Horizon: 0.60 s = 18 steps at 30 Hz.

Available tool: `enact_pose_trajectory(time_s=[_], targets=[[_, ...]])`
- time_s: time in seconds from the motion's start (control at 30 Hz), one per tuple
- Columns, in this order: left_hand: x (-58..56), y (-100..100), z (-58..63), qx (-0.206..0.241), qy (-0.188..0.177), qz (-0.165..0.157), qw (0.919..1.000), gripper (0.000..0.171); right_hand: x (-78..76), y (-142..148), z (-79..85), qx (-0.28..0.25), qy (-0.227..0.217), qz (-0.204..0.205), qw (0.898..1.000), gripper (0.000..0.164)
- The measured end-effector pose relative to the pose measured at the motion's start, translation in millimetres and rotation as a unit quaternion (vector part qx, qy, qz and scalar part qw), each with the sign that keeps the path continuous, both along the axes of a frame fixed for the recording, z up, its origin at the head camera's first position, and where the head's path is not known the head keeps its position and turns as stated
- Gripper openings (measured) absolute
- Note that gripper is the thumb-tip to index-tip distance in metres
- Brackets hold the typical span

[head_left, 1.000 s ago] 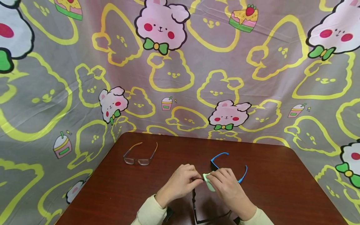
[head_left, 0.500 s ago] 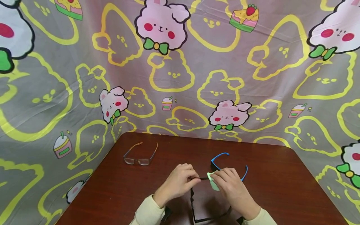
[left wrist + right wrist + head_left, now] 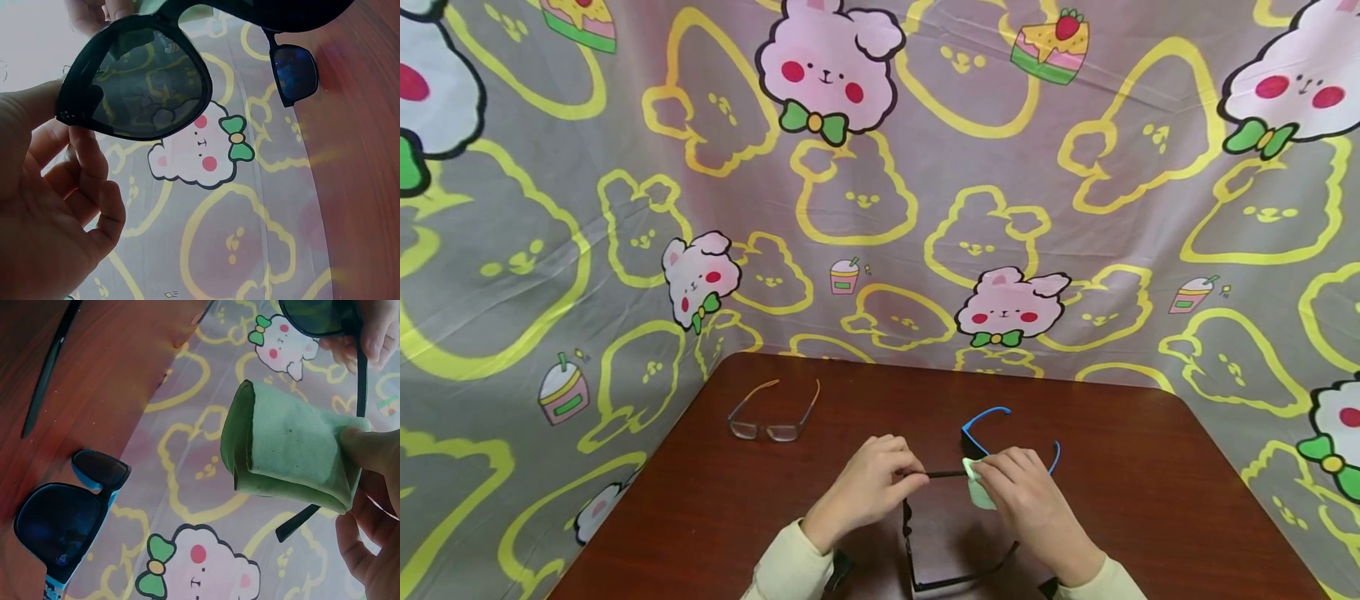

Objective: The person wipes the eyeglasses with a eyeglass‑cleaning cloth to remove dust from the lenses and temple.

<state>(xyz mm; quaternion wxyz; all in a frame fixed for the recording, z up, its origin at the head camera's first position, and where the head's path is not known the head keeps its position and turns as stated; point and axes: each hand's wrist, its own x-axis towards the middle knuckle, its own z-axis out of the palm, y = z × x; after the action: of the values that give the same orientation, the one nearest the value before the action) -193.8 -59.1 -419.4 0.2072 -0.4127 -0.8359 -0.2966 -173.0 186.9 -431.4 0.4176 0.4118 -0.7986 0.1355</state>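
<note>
In the head view my left hand (image 3: 872,483) pinches a pair of black sunglasses (image 3: 201,87) at the hinge corner, thumb against fingers. One temple of the sunglasses stretches across toward my right hand (image 3: 1033,508). That hand pinches a folded light green cloth (image 3: 981,492) around the temple. In the right wrist view the cloth (image 3: 294,444) covers part of the temple, and the dark temple tip (image 3: 297,523) pokes out beyond it. The other temple hangs nearer my body, above the table. The dark lens (image 3: 153,81) faces the left wrist camera.
Blue-armed sunglasses (image 3: 973,442) with dark lenses lie just behind my right hand. Clear-lensed glasses (image 3: 765,431) with orange-tipped arms lie at the back left of the brown table (image 3: 715,517). A patterned curtain (image 3: 880,217) surrounds the table's back and sides.
My right hand has slid rightward with the cloth, away from my left hand, baring more of the temple. My left hand has shifted slightly left with the sunglasses.
</note>
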Motion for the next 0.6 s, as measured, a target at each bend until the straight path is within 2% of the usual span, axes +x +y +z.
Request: enact_pose_trajectory(time_s=[0.27,0.6], targets=[[-1.4,-3.7,-1.0,0.006,-0.004,0.002,1.0000,0.004,-1.7,2.9,-2.0,-0.022,-0.007,0.002,1.000,0.034],[-2.3,-7.6,-3.6,-0.001,-0.026,0.012,0.9996,0.005,-4.1,8.3,-3.9,-0.027,-0.016,0.017,0.999,0.033]])
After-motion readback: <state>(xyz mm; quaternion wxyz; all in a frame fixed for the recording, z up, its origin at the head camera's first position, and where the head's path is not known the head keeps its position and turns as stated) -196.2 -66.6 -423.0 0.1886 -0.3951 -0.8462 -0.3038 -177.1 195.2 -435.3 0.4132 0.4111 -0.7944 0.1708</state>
